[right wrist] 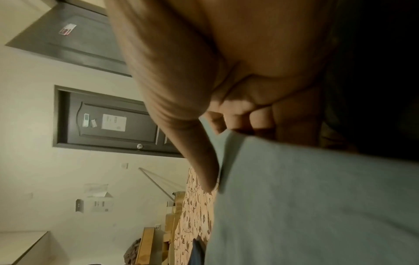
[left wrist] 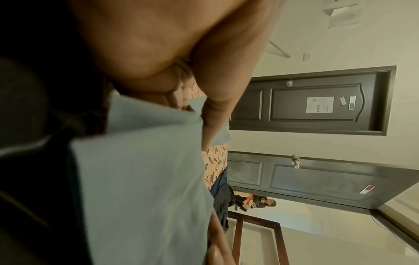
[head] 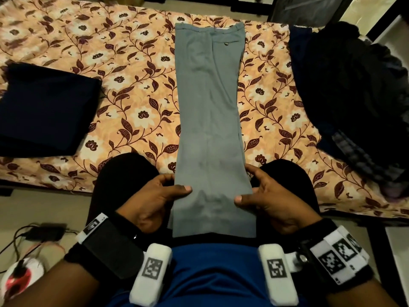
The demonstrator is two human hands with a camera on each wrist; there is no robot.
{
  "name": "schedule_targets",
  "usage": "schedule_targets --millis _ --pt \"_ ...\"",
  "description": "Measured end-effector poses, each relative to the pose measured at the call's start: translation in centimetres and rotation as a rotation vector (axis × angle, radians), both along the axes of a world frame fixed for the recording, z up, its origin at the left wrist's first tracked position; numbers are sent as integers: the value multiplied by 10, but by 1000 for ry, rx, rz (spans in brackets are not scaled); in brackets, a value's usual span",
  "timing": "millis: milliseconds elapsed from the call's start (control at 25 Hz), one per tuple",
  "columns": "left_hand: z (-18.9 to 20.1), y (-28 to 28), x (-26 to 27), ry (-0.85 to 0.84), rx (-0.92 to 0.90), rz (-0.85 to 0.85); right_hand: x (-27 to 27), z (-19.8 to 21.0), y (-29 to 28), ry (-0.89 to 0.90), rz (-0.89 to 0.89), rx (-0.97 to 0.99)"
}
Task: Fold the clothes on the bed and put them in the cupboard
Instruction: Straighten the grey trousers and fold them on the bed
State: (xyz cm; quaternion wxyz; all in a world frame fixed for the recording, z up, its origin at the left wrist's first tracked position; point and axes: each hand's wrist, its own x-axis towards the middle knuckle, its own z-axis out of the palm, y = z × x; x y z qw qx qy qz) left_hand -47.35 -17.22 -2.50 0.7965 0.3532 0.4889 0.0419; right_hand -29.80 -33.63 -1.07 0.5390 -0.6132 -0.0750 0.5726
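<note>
Grey trousers lie flat lengthwise on the floral bed cover, legs folded together, waistband at the far end, hem hanging over the near edge. My left hand pinches the left edge of the legs near the hem, thumb on top. My right hand pinches the right edge the same way. In the left wrist view the grey trousers pass under the thumb. In the right wrist view the grey trousers sit between thumb and curled fingers.
A folded dark navy garment lies on the bed at left. A heap of dark unfolded clothes sits at right. Cables and a red-white object lie on the floor at lower left. Dark doors show behind.
</note>
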Motion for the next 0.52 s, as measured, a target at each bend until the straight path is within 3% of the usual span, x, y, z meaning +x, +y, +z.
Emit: schedule_targets --millis 120,240,400,520 --pt "-1 4 -5 43 59 -3 -7 -3 -8 -61 62 -61" --pt "2 8 -5 117 33 -137 -6 7 -8 -121 205 -145" --pt "10 20 8 97 89 -115 10 17 3 -128 176 -67" --pt "9 17 13 36 71 -19 9 13 7 -25 76 -1"
